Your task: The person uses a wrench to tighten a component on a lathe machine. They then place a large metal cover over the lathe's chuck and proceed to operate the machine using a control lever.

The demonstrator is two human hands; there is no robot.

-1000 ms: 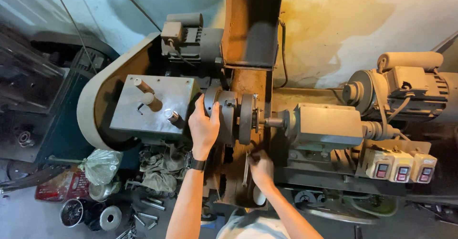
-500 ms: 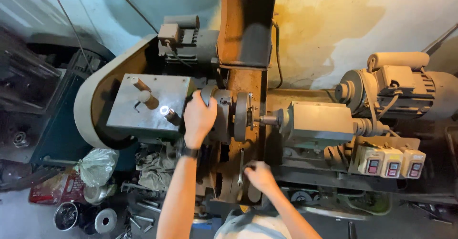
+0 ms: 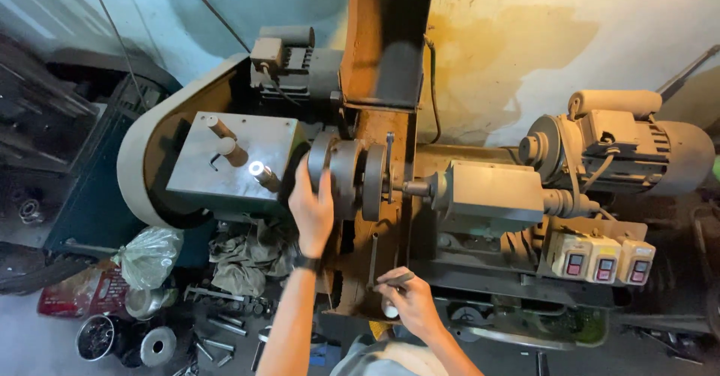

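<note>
— Where's the left hand (image 3: 311,209)?
— Flat on the chuck (image 3: 337,175) at the lathe's (image 3: 480,196) middle, fingers curled over its rim.
— And the right hand (image 3: 411,301)?
— Low at the front, fingers closed round a thin bar (image 3: 375,260) that stands beneath the chuck. Switch boxes (image 3: 600,260) sit well to the right.

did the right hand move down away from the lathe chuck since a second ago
Yes. The right hand has dropped from beside the chuck toward the machine's lower front edge.

hands (image 3: 313,209) — 2 | switch boxes (image 3: 604,260) — 3 | motors (image 3: 622,145) — 2 | levers (image 3: 225,139) — 3
</note>
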